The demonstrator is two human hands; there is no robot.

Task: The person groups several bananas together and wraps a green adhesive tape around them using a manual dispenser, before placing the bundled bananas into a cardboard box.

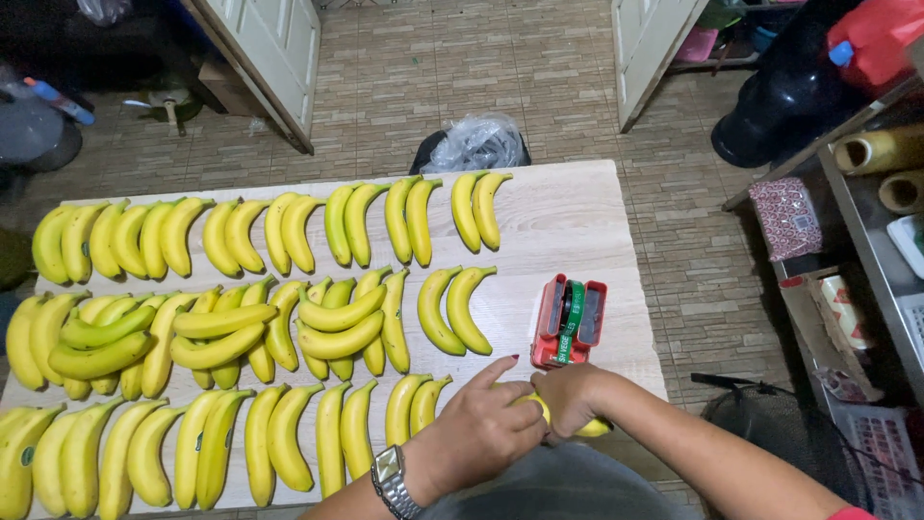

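Hands meet at my 6 o'clock over the near edge of the surface (568, 221): I see the left hand (476, 433), wristwatch (390, 479) on its wrist, and the right hand (568, 397) both grasping one yellow banana (589, 428). At 12 o'clock just beyond sits a red tape dispenser (568, 323). From 9 to 11 o'clock, banana pairs (452, 308) lie in rows.

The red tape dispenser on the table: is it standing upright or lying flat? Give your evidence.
Lying flat. The red tape dispenser rests on the table, its green tape strip facing up toward the camera.
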